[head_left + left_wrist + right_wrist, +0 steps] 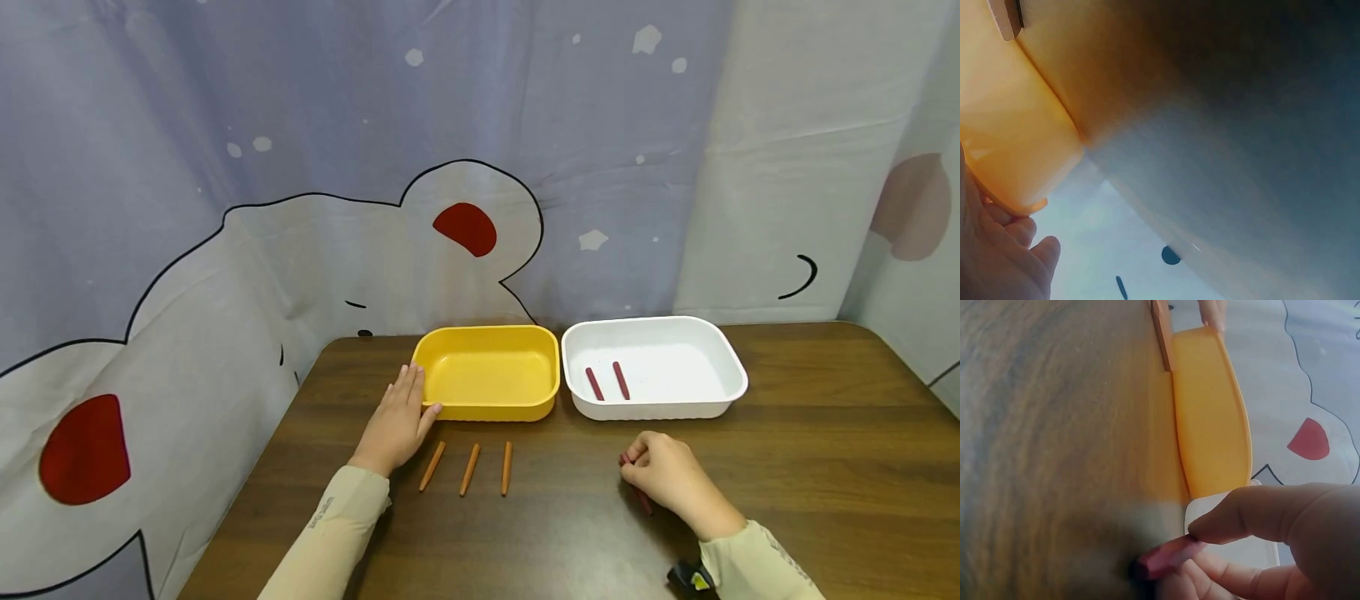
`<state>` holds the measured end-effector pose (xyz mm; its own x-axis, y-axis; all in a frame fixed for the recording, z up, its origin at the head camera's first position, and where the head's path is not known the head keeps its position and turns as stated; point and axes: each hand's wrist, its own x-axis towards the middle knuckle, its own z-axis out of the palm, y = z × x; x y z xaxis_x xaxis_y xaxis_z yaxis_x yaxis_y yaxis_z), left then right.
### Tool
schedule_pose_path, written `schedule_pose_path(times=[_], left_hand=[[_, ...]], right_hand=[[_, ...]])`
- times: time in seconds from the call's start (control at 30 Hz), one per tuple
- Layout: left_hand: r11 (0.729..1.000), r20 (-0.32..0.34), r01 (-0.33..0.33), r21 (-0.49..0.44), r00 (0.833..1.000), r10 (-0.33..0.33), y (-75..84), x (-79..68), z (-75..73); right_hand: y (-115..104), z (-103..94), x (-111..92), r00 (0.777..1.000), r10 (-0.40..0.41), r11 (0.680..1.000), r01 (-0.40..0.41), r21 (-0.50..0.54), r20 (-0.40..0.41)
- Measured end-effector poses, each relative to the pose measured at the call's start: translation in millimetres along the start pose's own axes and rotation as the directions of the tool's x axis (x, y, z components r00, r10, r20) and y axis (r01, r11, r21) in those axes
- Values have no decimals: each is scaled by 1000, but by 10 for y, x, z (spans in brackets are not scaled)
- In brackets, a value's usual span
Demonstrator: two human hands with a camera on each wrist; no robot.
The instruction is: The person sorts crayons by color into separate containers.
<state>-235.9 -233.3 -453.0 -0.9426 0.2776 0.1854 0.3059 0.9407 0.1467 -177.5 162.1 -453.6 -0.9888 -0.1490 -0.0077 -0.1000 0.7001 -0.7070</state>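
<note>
My left hand (397, 421) rests at the left end of a yellow tray (483, 413), fingers laid along its rim and thumb by the front corner. In the left wrist view its fingertips touch the tray's edge. Three orange crayons (468, 470) lie spaced apart on the table in front of that tray. My right hand (671, 475) pinches a dark red crayon (1169, 557) between thumb and fingers, low over the table before a white tray (675, 410). The hand hides the crayon's middle. Two more dark red crayons (621, 381) lie inside the white tray, at its left.
Both trays stand side by side near the back edge of the brown wooden table (555, 542). Behind them hangs a patterned curtain (600, 167). A black strap device (690, 577) sits at the right wrist.
</note>
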Motion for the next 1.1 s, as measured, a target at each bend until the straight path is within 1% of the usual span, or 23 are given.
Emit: schedule_pose_path(times=[0.1,0.23,0.37,0.5,0.57,0.63,0.77,0.83,0.87,0.97,1.03,1.1], left_hand=[[1000,-1,-1,-3,1000,1,-6,-4,0],[1000,-6,-4,-4,1000,4,-4,3,1],[1000,0,-3,-4,1000,3,0,3,-3],[1000,-2,-1,-5,1000,1,11,-3,-11],[1000,-5,-2,-5,1000,2,17,-6,-16],[1000,-8,-5,-3,1000,5,20,-7,-18],[1000,-1,-3,5,1000,3,17,-3,-11],[1000,7,0,7,1000,0,14,-1,-7],[1000,12,3,10,1000,-3,12,0,-4],[1000,15,5,11,1000,-5,6,1,3],[1000,12,4,8,1000,-5,0,1,8],[1000,8,3,6,1000,-3,-6,0,14]], right_hand=[[1,10,16,1000,-5,1000,5,18,-10],[10,4,41,1000,-5,998,6,70,-13],[33,2,61,1000,3,989,1,150,-22],[58,-2,85,1000,4,967,0,257,-15],[62,-9,92,1000,7,945,-7,327,0],[62,-18,99,1000,3,915,-10,403,17],[33,-50,107,998,-2,827,-36,562,67],[19,-72,113,996,-21,783,-40,620,90],[11,-87,118,995,-30,767,-39,641,97],[-8,-138,138,993,-64,737,-18,676,96],[-27,-181,150,994,-81,726,4,688,79],[-48,-233,165,994,-91,722,30,692,52]])
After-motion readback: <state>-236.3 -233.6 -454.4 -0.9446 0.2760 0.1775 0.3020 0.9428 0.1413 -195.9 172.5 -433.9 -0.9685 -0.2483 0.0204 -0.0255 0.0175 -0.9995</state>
